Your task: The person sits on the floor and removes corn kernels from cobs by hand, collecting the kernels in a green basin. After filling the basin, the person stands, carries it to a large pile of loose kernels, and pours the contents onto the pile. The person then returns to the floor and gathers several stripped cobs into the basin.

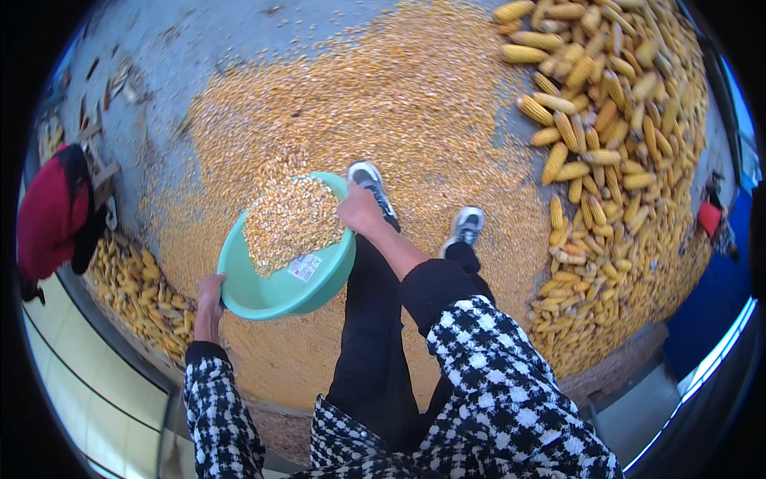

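Between my two hands is a mint-green plastic basin (245,293), tilted away from me. My left hand (209,296) grips its rim on the left side, and my right hand (360,209) grips the rim on the right. Loose corn kernels (293,221) lie inside toward the far edge and seem to run over the lip. A white printed label (304,267) is stuck to the inner wall. Beyond the rim spreads a wide layer of corn kernels (359,102) on the grey floor (161,36).
Corn cobs (598,149) are heaped along the right, with another cob pile (143,293) at left. My shoes (371,179) stand among the kernels. A person in red (57,209) is at the far left, near wood pieces (99,170); another person (715,218) is at the far right.
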The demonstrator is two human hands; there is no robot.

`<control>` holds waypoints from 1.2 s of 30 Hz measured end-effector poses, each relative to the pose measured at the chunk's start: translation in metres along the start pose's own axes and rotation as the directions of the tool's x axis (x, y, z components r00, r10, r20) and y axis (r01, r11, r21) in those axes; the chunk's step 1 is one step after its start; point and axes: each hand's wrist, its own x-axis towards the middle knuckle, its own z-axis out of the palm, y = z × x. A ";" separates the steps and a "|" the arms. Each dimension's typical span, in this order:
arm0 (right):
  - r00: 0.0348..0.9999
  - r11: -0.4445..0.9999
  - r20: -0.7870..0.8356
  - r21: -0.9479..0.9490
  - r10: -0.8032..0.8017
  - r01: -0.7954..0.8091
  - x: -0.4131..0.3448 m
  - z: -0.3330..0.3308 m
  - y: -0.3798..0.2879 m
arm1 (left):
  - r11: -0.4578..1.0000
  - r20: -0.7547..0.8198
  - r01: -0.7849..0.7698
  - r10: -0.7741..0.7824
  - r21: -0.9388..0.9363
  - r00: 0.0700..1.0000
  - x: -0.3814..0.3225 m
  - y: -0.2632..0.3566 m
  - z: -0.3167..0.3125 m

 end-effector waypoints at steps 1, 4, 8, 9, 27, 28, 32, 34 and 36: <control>1.000 1.000 -0.014 0.015 0.015 -0.015 -0.005 -0.007 0.011 | 0.999 0.021 -0.019 0.018 0.045 1.000 -0.003 0.005 0.006; 0.995 0.998 -0.094 0.050 0.040 -0.035 -0.021 -0.019 0.048 | 0.980 0.067 -0.145 0.136 0.135 0.988 -0.012 0.021 0.035; 0.979 0.977 -0.180 0.202 0.098 -0.061 -0.036 -0.038 0.131 | 0.936 0.181 -0.289 0.255 0.200 0.950 -0.037 0.042 0.097; 0.958 0.977 -0.278 0.214 0.073 -0.013 -0.041 -0.042 0.156 | 0.941 0.190 -0.281 0.245 0.190 0.951 -0.047 0.047 0.119; 0.704 0.786 -0.563 0.618 0.433 0.010 -0.155 -0.163 0.386 | 0.768 0.465 -0.641 0.568 -0.003 0.679 -0.224 0.049 0.388; 0.740 0.783 -0.514 0.622 0.435 -0.029 -0.156 -0.161 0.389 | 0.773 0.494 -0.633 0.533 0.046 0.687 -0.230 0.051 0.385; 0.799 0.712 -0.425 0.702 0.425 -0.005 -0.168 -0.155 0.388 | 0.735 0.500 -0.662 0.522 0.146 0.690 -0.259 0.072 0.388; 0.788 0.687 -0.431 0.726 0.440 0.014 -0.173 -0.156 0.388 | 0.714 0.492 -0.696 0.578 0.081 0.651 -0.274 0.084 0.401; 0.777 0.584 -0.430 0.805 0.460 0.100 -0.174 -0.158 0.388 | 0.680 0.568 -0.733 0.590 0.034 0.574 -0.288 0.101 0.410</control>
